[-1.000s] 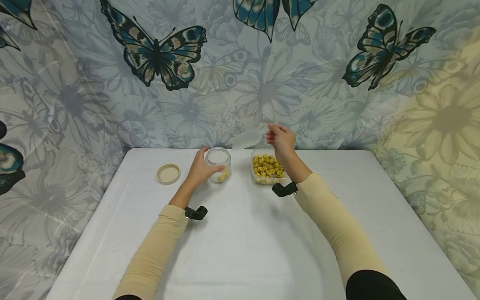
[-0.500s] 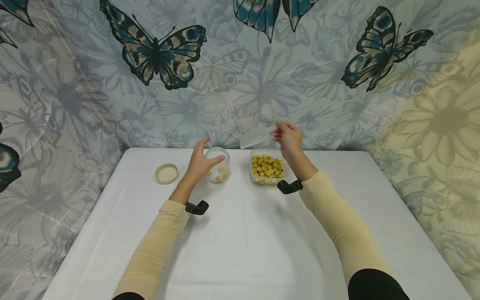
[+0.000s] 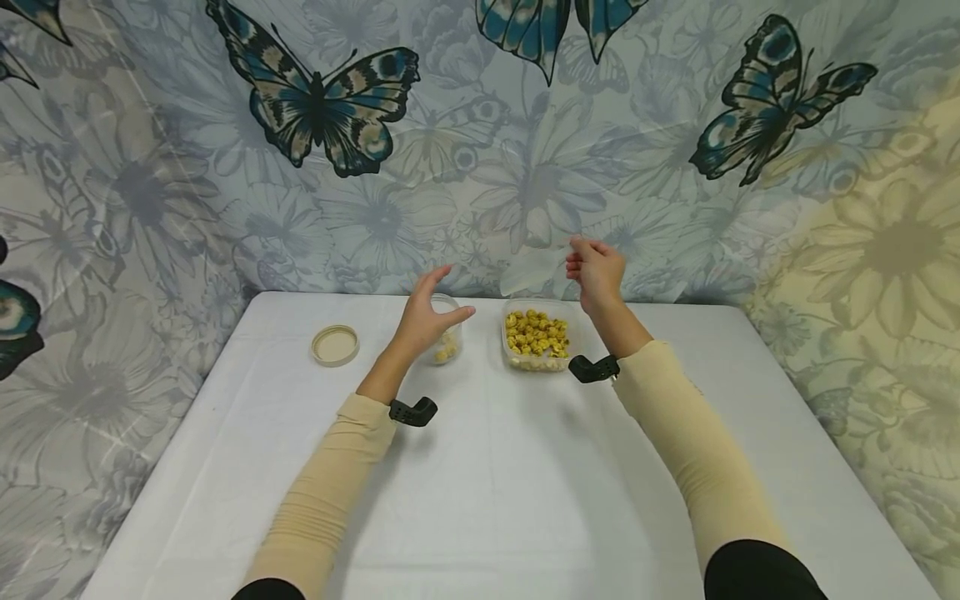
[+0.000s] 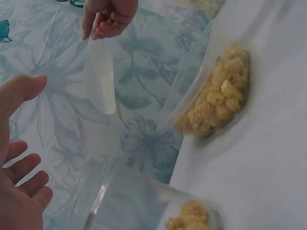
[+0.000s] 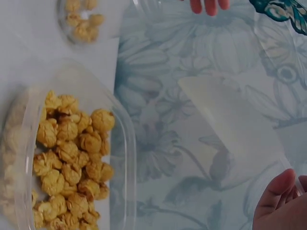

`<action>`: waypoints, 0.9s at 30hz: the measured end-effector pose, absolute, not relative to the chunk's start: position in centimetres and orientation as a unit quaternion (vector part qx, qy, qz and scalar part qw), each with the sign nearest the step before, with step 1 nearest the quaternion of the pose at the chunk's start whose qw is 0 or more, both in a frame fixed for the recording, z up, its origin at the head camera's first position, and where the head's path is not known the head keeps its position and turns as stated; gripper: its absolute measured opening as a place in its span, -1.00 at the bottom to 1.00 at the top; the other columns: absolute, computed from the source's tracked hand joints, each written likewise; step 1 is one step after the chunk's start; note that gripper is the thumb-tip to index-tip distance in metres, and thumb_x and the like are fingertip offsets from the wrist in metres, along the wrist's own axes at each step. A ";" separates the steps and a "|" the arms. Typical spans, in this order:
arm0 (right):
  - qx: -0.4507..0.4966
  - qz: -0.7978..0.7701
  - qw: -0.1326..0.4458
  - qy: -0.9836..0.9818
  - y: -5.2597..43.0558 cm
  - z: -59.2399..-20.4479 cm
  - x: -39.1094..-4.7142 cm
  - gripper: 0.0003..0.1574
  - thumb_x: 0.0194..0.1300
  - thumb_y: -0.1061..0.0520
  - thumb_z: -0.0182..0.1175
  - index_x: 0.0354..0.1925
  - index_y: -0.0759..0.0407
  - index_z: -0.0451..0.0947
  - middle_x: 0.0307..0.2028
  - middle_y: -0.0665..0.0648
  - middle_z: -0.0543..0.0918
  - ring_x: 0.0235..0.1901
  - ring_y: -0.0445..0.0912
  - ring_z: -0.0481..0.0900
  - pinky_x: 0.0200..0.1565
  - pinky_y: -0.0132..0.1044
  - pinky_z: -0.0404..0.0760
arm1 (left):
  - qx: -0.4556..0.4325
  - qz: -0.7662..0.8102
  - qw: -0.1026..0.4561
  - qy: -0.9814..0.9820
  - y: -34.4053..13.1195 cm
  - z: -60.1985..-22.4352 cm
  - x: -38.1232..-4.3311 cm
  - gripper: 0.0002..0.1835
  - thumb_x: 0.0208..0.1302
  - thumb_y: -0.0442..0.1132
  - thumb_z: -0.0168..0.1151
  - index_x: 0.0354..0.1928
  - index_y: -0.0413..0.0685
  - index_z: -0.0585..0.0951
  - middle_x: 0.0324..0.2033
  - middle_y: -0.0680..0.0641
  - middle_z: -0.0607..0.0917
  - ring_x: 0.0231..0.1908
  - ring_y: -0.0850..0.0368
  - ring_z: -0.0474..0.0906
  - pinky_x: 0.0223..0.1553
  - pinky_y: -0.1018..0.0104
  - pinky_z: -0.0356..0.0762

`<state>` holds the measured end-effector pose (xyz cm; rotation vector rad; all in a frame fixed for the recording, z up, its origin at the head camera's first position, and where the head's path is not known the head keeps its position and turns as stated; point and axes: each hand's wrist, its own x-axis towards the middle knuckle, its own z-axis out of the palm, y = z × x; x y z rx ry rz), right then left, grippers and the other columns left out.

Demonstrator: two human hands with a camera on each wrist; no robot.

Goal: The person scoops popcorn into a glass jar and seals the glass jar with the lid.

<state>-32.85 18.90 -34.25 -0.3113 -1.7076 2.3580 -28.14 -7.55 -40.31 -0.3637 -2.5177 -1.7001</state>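
Two hands: left hand [image 3: 422, 322] spread beside one jar [image 3: 447, 346]; right hand [image 3: 602, 275] pinching one scoop [image 5: 236, 129]; one tub [image 3: 536, 364]

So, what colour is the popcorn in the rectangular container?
The popcorn is golden yellow with some darker brown patches, best seen in the right wrist view.

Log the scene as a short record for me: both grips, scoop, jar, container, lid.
Left grip: holds nothing, beside the jar
Right grip: holds the scoop by its narrow end
Scoop: translucent, raised, no popcorn visible on it
Jar: uncovered, few pieces at the bottom
Container: uncovered, holds more popcorn
Lid: on the table, off the jar
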 end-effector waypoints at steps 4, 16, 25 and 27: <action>-0.101 0.798 0.117 -0.583 19.6 -34.1 -32.8 -0.87 0.33 0.20 0.23 -0.38 0.19 0.56 -0.69 0.02 0.56 -0.73 -0.21 0.49 -0.65 -0.46 0.52 | -0.139 -0.549 0.049 -0.823 -6.6 -40.3 -28.0 -0.14 0.15 -0.03 0.40 0.46 -0.01 0.24 0.45 -0.11 0.21 0.48 -0.10 0.08 0.44 -0.18 0.08; -0.091 0.778 0.134 -0.607 21.5 -34.6 -32.4 -0.86 0.34 0.18 0.22 -0.32 0.27 0.60 -0.64 0.02 0.54 -0.69 -0.21 0.47 -0.63 -0.47 0.52 | -0.185 -0.535 0.025 -0.824 -3.6 -41.2 -27.5 -0.15 0.20 -0.07 0.38 0.47 -0.05 0.21 0.46 -0.16 0.19 0.45 -0.15 0.13 0.42 -0.11 0.19; -0.112 0.765 0.137 -0.619 22.7 -35.0 -32.7 -0.84 0.34 0.18 0.22 -0.36 0.26 0.61 -0.67 0.01 0.53 -0.72 -0.23 0.46 -0.66 -0.48 0.49 | -0.189 -0.529 0.010 -0.827 -2.3 -42.4 -27.0 -0.17 0.20 -0.04 0.38 0.46 -0.04 0.24 0.44 -0.15 0.25 0.42 -0.14 0.21 0.39 -0.03 0.28; -0.115 0.763 0.140 -0.621 22.8 -35.0 -32.8 -0.84 0.34 0.19 0.22 -0.36 0.27 0.60 -0.69 0.01 0.53 -0.73 -0.23 0.46 -0.67 -0.49 0.48 | -0.189 -0.533 0.007 -0.824 -2.1 -42.8 -27.0 -0.18 0.21 -0.05 0.37 0.45 -0.05 0.24 0.43 -0.17 0.26 0.42 -0.15 0.21 0.39 -0.02 0.28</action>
